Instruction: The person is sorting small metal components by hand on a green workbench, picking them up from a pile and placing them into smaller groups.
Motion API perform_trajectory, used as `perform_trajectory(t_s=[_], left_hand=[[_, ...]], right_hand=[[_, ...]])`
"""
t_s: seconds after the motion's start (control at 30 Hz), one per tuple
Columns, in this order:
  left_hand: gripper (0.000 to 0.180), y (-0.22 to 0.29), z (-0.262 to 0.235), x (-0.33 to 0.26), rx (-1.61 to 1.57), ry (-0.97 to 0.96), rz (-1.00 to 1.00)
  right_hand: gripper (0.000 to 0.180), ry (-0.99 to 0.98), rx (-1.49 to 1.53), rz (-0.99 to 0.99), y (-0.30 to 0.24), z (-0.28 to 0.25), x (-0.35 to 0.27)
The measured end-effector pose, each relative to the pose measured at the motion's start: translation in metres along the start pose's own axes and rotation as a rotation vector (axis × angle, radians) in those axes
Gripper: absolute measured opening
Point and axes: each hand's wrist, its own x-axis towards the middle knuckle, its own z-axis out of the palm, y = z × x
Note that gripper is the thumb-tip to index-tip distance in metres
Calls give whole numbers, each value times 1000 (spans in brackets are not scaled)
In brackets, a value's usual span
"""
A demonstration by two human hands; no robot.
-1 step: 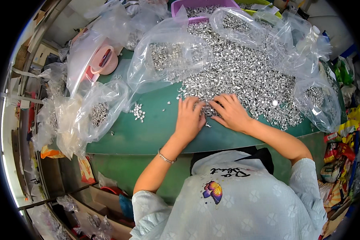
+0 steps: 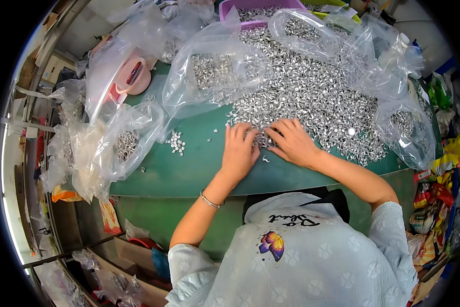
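A broad heap of small curved, silvery metal pieces [image 2: 312, 97] covers the far middle and right of the green table [image 2: 199, 169]. At its near edge my left hand [image 2: 238, 151] and my right hand [image 2: 297, 145] face each other, a narrow gap between them. Both have bent fingers closed in on small metal pieces [image 2: 262, 139] in that gap; the fingertips partly hide them. One loose metal piece [image 2: 266, 159] lies just below the gap. Left of my left hand sits a little group of pale pieces [image 2: 176, 143], with a few strays nearby.
Clear plastic bags holding metal pieces stand at left [image 2: 133, 146], behind [image 2: 189, 66] and right [image 2: 406, 138]. A pink basket [image 2: 138, 84] is at back left, a purple bin [image 2: 227, 11] at the back. Below left are open drawers [image 2: 138, 256]; coloured packets [image 2: 429, 204] crowd the right.
My left hand has shifted slightly left, and the loose piece below the gap shows more clearly. My right hand has moved a little up and left.
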Motion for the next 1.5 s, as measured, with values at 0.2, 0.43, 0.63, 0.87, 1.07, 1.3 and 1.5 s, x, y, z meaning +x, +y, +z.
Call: perform_trajectory(t_s=[0.2, 0.43, 0.63, 0.87, 1.07, 1.3, 1.5], left_hand=[[34, -25, -14, 5, 68, 126, -106], [43, -7, -21, 6, -77, 351, -152], [21, 68, -3, -111, -229, 573, 315], [24, 26, 76, -142, 65, 134, -162], [34, 1, 109, -139, 54, 48, -265], [35, -37, 124, -108, -136, 146, -235], [34, -50, 134, -91, -186, 85, -326]], right_hand=[[33, 138, 73, -67, -7, 14, 45], [16, 339, 168, 114, 21, 22, 79], [17, 374, 248, 202, 31, -9, 51], [58, 119, 75, 29, 0, -4, -4], [71, 153, -86, 27, -3, 17, 15], [66, 114, -197, 34, -4, 32, 48], [54, 7, -235, 68, -12, 34, 79]])
